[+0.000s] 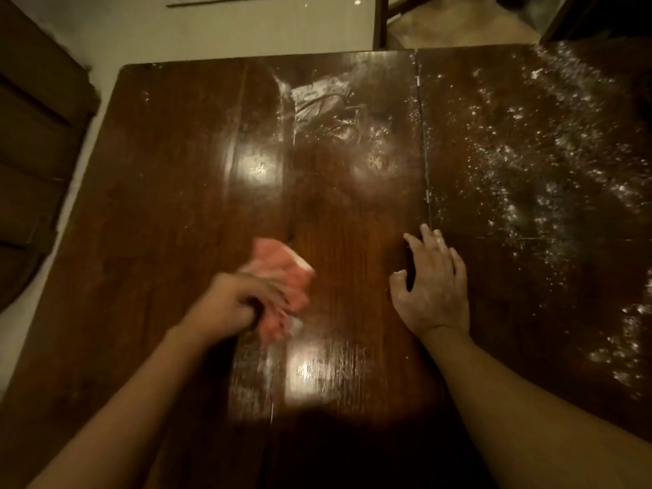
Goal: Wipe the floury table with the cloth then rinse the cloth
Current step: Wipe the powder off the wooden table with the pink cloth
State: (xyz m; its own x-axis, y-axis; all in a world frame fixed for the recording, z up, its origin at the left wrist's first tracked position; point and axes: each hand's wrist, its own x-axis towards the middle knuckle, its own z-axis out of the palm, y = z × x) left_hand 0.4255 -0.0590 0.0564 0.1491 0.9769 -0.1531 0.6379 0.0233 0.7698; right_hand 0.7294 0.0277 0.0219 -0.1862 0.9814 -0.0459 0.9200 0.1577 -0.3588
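The left hand (233, 305) grips a crumpled pink cloth (285, 287) on the glossy dark wooden counter (169, 178). The right hand (432, 287) rests flat, fingers (428, 238) spread. Powdery white flour (550, 164) speckles the right side.

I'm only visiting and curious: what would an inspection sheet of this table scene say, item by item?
Surface: dark wooden table, glossy in the middle; flour scattered thickly over its right part, with smears at the far middle.
Job's things: pink cloth, bunched, on the table near the front middle, blurred.
Clutter: nothing seen.
Hands: left hand grips the cloth; right hand rests flat on the table, fingers spread, holding nothing.
Cables: nothing seen.
Surroundings: pale floor beyond the table; dark wooden furniture at the left.
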